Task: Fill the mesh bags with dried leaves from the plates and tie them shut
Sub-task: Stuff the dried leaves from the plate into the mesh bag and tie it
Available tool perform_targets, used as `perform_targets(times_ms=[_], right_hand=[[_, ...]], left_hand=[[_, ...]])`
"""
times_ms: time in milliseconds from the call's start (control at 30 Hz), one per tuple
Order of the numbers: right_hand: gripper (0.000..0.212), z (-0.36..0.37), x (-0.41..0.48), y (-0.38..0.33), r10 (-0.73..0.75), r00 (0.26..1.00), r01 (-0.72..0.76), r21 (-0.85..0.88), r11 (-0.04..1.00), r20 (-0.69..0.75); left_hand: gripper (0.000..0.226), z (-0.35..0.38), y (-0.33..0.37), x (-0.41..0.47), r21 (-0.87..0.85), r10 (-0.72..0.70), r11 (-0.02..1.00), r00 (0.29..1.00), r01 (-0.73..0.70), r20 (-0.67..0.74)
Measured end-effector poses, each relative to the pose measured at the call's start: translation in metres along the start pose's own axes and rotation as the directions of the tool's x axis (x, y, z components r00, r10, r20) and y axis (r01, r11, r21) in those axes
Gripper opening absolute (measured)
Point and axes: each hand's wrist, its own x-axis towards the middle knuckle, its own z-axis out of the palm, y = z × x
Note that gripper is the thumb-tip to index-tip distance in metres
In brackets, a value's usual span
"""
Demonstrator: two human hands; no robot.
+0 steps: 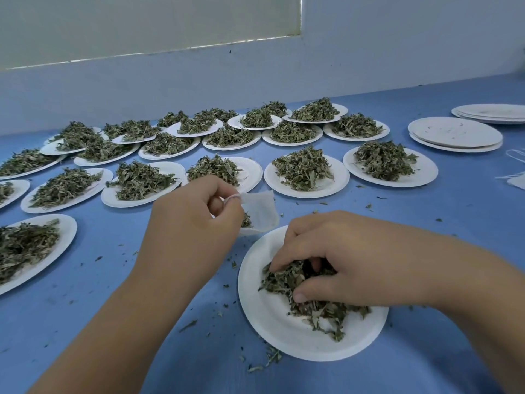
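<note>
Mesh (260, 209) pinched, L hand (191, 223); R hand (336, 253) claws leaves (284, 281).

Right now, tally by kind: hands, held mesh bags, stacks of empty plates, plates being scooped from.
Hands: 2, left hand, right hand
Held mesh bag: 1
Stacks of empty plates: 2
Plate being scooped from: 1
Total: 6
</note>
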Motion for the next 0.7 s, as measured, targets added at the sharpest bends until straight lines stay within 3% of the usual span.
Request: perform_targets(times_ms=[433, 700], right_hand=[[0.015, -0.008, -0.003, 0.006, -0.01, 0.982, 0.031, 0.109, 0.994, -0.187], [0.015, -0.017, -0.004, 0.008, -0.022, 0.949, 0.15, 0.392, 0.908, -0.314]], left_hand=[[0.019, 0.003, 0.001, -0.001, 0.0, 0.005, 1.0, 0.999, -0.005, 0.041], [0.021, 0.002, 0.0, 0.0, 0.016, 0.042, 0.999, 0.997, -0.043, 0.059]])
